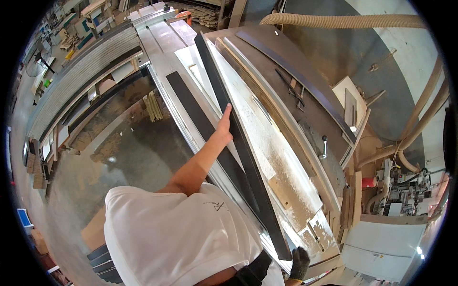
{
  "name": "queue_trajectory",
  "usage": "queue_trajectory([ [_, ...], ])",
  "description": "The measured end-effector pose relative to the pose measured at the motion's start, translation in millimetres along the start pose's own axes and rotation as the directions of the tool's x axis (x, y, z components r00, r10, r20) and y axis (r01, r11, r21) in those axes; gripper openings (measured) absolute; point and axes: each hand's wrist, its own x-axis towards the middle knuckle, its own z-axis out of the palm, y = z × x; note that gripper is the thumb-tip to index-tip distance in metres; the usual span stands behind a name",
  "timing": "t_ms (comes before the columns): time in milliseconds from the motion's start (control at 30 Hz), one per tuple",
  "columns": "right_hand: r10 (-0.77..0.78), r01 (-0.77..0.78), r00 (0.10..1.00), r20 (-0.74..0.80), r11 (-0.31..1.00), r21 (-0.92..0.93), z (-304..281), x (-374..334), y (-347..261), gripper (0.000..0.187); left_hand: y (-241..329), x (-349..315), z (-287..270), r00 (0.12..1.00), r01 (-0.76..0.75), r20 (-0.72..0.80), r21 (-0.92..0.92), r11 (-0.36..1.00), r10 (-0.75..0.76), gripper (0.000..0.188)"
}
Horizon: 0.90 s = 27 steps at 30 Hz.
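Observation:
A long black board (248, 162) runs slantwise over the machine table, tilted on its edge. My bare left hand (224, 128) is closed on it around its middle, with the thumb along the top edge and the other fingers mostly hidden. At the near end of that board is my right hand (299, 263), in a dark glove, its fingers curled against the board's corner. A second black board (188, 102) lies flat on the silver sliding table (162, 35), just left of the first, passing beneath my left forearm.
A whitish, dust-covered panel (267, 138) and a long wooden fence (281, 121) lie to the right. Beyond are a black lever (324, 147) and a dark tabletop (281, 71). A ribbed hose (343, 20) crosses the upper right. Stacked boards (36, 162) stand at left.

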Motion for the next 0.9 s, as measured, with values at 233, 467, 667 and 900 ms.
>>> queue_trajectory([
  [233, -0.252, 0.228, 0.946, 0.203, 0.965, 0.132, 93, 41, -98, 0.050, -70, -117, 21, 0.982, 0.017, 0.190, 0.024, 1.000, -0.021, 0.073],
  [467, -0.538, 0.598, 0.793, 0.285, 0.775, -0.204, 222, 23, -164, 0.050, -109, -198, 4, 0.976, -0.139, 0.186, 0.112, 0.984, 0.116, 0.051],
  [667, -0.579, 0.604, 0.788, 0.211, 0.794, -0.075, 249, -5, -144, 0.042, -112, -245, -26, 0.927, -0.375, 0.096, 0.191, 0.907, 0.363, 0.040],
  [900, -0.644, 0.667, 0.744, 0.177, 0.729, -0.152, 261, -50, -153, 0.044, -88, -258, -45, 0.774, -0.530, -0.063, 0.480, 0.699, 0.630, 0.054],
])
